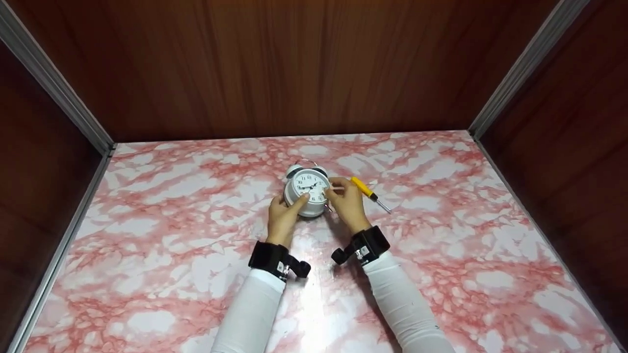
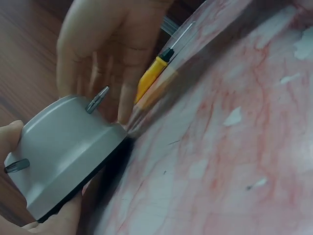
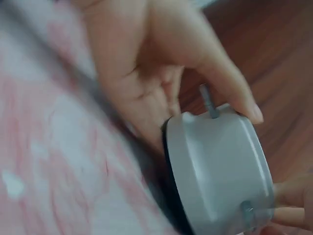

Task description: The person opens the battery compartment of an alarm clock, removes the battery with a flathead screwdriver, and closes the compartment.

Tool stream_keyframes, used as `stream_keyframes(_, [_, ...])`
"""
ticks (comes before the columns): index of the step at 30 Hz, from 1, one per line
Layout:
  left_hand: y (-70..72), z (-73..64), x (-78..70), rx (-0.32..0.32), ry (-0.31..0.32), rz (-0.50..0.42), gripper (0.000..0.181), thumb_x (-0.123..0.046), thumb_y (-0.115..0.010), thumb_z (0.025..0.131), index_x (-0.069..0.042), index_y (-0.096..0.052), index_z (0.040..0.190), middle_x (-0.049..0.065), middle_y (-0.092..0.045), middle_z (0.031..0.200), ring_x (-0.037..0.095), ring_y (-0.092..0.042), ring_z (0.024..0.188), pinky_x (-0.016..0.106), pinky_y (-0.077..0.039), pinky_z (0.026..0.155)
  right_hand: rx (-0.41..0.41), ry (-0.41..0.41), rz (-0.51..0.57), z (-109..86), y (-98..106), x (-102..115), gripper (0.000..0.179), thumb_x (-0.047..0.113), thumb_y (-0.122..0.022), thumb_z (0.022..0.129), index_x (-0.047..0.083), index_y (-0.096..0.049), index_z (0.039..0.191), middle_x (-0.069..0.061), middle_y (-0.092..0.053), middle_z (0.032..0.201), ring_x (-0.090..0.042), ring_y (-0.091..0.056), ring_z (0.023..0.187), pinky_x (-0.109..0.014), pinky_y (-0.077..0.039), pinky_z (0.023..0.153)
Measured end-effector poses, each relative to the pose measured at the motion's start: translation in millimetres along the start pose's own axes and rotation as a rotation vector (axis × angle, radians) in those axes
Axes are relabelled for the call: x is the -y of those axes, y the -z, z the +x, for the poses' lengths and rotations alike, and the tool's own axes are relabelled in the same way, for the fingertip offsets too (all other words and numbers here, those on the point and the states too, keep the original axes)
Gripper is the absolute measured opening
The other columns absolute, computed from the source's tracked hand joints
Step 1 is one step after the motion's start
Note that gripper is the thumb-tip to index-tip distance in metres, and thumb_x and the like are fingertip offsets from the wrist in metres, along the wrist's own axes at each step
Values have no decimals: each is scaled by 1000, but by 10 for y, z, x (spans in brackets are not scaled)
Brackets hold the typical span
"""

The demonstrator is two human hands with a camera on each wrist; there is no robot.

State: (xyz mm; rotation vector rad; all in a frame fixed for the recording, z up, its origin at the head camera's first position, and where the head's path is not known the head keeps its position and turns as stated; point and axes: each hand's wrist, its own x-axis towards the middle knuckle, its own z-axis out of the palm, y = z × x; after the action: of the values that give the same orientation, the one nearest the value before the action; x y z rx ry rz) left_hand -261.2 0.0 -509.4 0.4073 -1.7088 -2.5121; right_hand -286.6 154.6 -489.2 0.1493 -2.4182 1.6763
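Note:
A white twin-bell alarm clock point(image 1: 309, 180) leans back with its dial facing up. On its left side my left hand point(image 1: 283, 216) grips it, thumb over the dial's lower edge and fingers behind the dark back, as the right wrist view shows. My right hand point(image 1: 349, 202) has its thumb and fingertips curled at the dial's right rim. Two metal legs stick out of the clock's underside point(image 2: 73, 152) in the left wrist view. What the right fingertips touch at the rim is hard to make out.
A screwdriver point(image 1: 364, 188) with a yellow handle lies just right of my right hand, its shaft pointing toward the lower right. The pink and white marbled tabletop point(image 1: 171, 235) is bounded by brown wood panels point(image 1: 294, 68) at the back and sides.

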Motion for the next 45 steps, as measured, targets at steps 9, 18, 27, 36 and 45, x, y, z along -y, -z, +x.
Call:
stream_keyframes(9, [-71,-111,-33,-19,-123,117,63,-8,-80,85,3,-48,138,18,-65,127,28,-65,115,34,-56,95,47,256,-396,-68,-97,433,33,13,-70,93,-8,-70,117,-26,-66,115,-39,-63,105,-48,-53,95])
stream_keyframes(18, [-91,-194,17,-59,-307,443,59,6,-61,84,5,-44,141,25,-62,132,35,-61,121,41,-48,106,67,299,-592,-171,-215,633,42,26,-76,88,-7,-70,113,-25,-69,108,-41,-68,95,-50,-57,85])
stream_keyframes(27, [-227,-280,48,126,-288,-9,60,16,-45,99,3,-22,152,35,-48,142,38,-57,123,36,-50,104,19,287,-662,-220,-240,652,71,29,-85,80,-16,-57,128,-32,-65,111,-43,-68,92,-52,-59,77])
stream_keyframes(36, [-137,-261,51,334,-317,182,99,24,-53,78,1,-2,160,33,-44,142,22,-56,102,19,-49,80,-37,247,-631,-206,-200,573,77,28,-87,79,-17,-53,132,-32,-66,111,-40,-68,93,-49,-59,80])
stream_keyframes(45, [-122,-278,-2,289,-309,166,76,13,-45,91,-1,-17,161,24,-25,163,37,-40,142,35,-38,116,-72,254,-539,-187,-146,483,54,28,-80,77,-7,-65,114,-18,-68,95,-31,-65,79,-45,-56,66])
